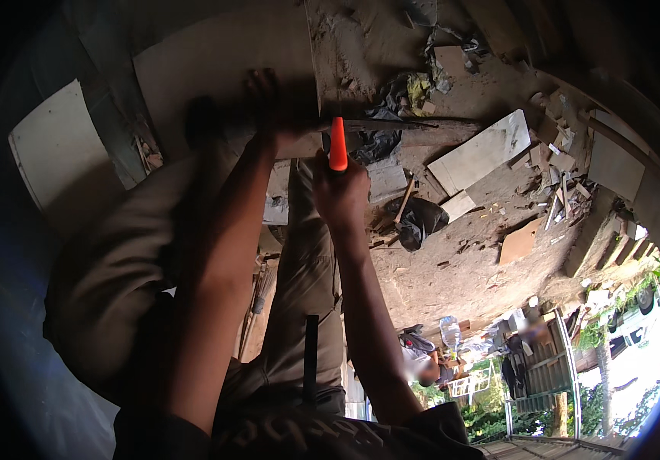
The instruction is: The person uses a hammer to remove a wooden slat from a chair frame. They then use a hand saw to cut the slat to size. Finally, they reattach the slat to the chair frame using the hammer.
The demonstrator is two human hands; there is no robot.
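My right hand is closed around a tool with a bright orange handle. The handle points away from me; the tool's working end is too dark to make out, so its kind is unclear. To the left, my left hand lies in shadow with its fingers apart, over the lower edge of a large brown board. A long wooden beam runs crosswise just beyond the right hand. Both forearms reach in over my trousered legs.
A pale panel lies on the dirt floor at right. Near it are a black plastic bag and a wooden-handled tool. Wood scraps litter the far right. Another white panel leans at left. A person is in the background.
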